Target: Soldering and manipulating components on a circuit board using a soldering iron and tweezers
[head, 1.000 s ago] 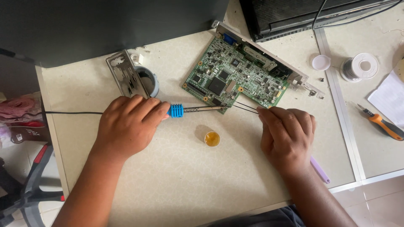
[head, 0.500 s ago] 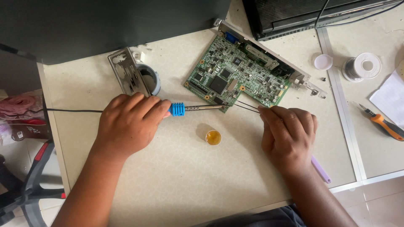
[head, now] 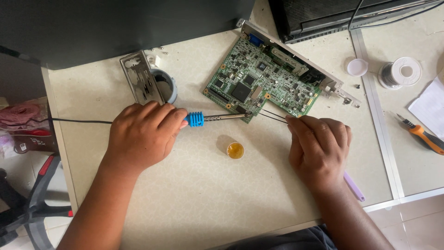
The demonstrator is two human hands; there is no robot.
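A green circuit board (head: 266, 81) lies tilted on the beige table (head: 194, 194). My left hand (head: 143, 134) grips a soldering iron with a blue collar (head: 196, 119); its metal tip reaches the board's near edge. My right hand (head: 319, 146) holds thin tweezers (head: 273, 115), whose points meet the iron's tip at the same spot on the board. A small round pot of amber flux (head: 235, 150) sits on the table between my hands.
A metal plate (head: 138, 76) leans by a round grey holder (head: 166, 85). A solder spool (head: 401, 71), a white cap (head: 357, 67) and an orange-handled tool (head: 423, 136) lie at the right. A black device (head: 323, 14) sits at the back. A lilac stick (head: 354, 186) lies under my right wrist.
Both hands stay at the board's near edge with iron and tweezers; only the view has shifted slightly.
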